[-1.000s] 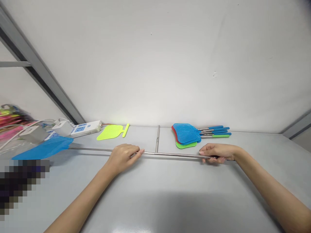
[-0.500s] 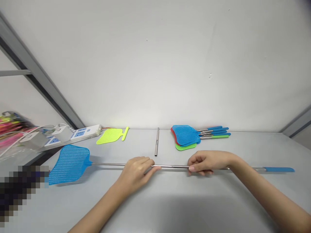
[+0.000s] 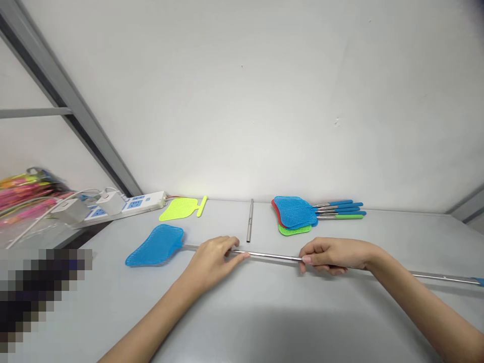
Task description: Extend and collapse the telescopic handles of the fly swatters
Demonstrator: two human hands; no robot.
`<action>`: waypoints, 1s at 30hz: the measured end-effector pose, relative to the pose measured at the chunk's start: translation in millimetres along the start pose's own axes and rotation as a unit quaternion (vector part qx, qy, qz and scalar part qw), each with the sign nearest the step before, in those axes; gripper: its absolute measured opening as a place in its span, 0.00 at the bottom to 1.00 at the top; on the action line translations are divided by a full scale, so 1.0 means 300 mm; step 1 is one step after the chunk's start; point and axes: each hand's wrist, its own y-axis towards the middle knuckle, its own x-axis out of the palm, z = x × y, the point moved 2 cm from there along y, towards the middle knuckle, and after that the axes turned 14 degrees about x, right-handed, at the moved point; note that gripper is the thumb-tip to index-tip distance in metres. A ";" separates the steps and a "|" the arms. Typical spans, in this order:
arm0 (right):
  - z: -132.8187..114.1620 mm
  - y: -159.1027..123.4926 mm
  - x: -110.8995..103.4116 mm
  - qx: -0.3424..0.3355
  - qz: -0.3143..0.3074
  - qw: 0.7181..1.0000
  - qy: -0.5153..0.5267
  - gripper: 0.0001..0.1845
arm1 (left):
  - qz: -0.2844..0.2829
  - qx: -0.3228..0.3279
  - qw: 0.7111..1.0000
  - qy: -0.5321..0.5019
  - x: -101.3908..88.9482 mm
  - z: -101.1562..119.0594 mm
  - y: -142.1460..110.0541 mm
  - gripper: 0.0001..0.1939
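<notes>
A long fly swatter with a blue mesh head lies across in front of me. Its thin metal rod runs to the right, where the start of a blue handle meets the picture's edge. My left hand is loosely closed around the rod near the head, thumb along its near side. Further right, my right hand pinches the rod between thumb and fingers; its lower fingers are partly hidden. Beyond the rod, between both hands, a short metal tube rests on the table.
Several stacked swatters with blue and green handles lie by the wall. A yellow-green swatter head and its stick-shaped piece lie left, beside a power strip with plugged adapters. Colourful bagged items sit far left.
The fly swatter has slid rightward: its blue head is nearer my left hand, and its handle has mostly left the picture. The view has shifted slightly. Both hands stay at the rod.
</notes>
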 end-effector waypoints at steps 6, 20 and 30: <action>0.032 -0.018 -0.044 0.012 0.019 0.999 0.033 0.19 | -0.022 -0.043 0.998 0.043 -0.035 -0.110 -0.013 0.19; 0.006 0.020 0.015 -0.001 -0.038 0.999 0.032 0.19 | -0.068 0.048 0.996 0.021 -0.002 0.024 -0.018 0.20; -0.030 0.070 0.103 -0.025 -0.066 0.996 0.057 0.18 | -0.107 0.048 0.992 -0.038 0.033 0.098 -0.026 0.20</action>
